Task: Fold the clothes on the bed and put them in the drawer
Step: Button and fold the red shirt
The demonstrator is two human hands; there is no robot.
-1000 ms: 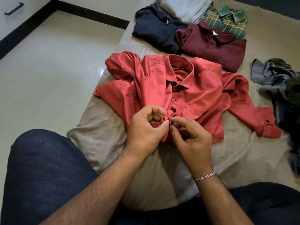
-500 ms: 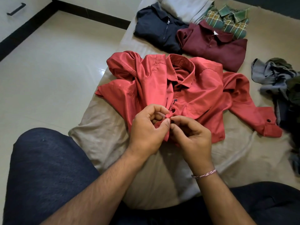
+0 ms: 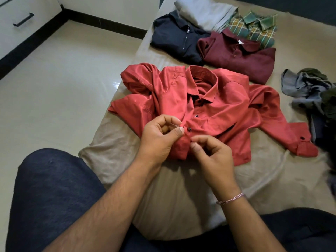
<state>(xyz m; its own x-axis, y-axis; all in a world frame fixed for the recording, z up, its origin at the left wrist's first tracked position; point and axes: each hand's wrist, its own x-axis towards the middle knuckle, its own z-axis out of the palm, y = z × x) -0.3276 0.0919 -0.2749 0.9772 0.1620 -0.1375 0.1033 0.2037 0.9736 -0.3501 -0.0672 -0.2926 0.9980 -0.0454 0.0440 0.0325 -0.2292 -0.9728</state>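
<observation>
Right, the red shirt (image 3: 214, 110) lies face up on the beige bed (image 3: 181, 188), at the centre of the view, collar toward twelve o'clock and hem toward six, so its long axis runs straight away from the person. One sleeve is bunched at ten o'clock by the bed's edge; the other trails out to four o'clock, cuff buttoned. Both hands meet at the button placket low on the front. The left hand (image 3: 160, 140) has its fingers curled, thumb and forefinger pinching the placket edge just beside a dark button. The right hand (image 3: 212, 157) sits just at five o'clock of it, fingers curled in tight, fingertips nipping the cloth below that button. Up at twelve to one o'clock sit the folded pieces: a navy shirt (image 3: 176, 39), a maroon polo (image 3: 241, 59) touching it, a green plaid shirt (image 3: 258, 28) behind, a grey garment (image 3: 205, 13) beside that. Over at three o'clock, a loose heap of grey and olive clothes (image 3: 312, 90). A drawer handle (image 3: 23, 20) shows at ten o'clock, across the floor.
</observation>
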